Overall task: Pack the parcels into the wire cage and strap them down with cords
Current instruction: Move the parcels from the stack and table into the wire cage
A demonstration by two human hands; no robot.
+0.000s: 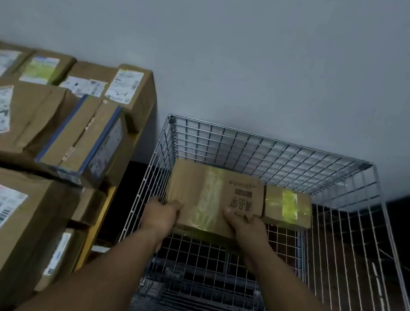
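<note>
In the wire cage (265, 143): a taped large parcel (201, 194) near the far left corner, with a small parcel (287, 208) just beside its right side.
Left hand (162, 215): grips the large parcel's near left corner.
Right hand (246, 226): grasps its near edge, thumb on top.
Left of the wire cage: stacked labelled boxes (7, 220).

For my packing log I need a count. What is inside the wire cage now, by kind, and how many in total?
Parcels: 2, the big parcel and the small parcel
Hands: 2, the left hand and the right hand, both holding the big parcel
Total in the cage: 4
</note>
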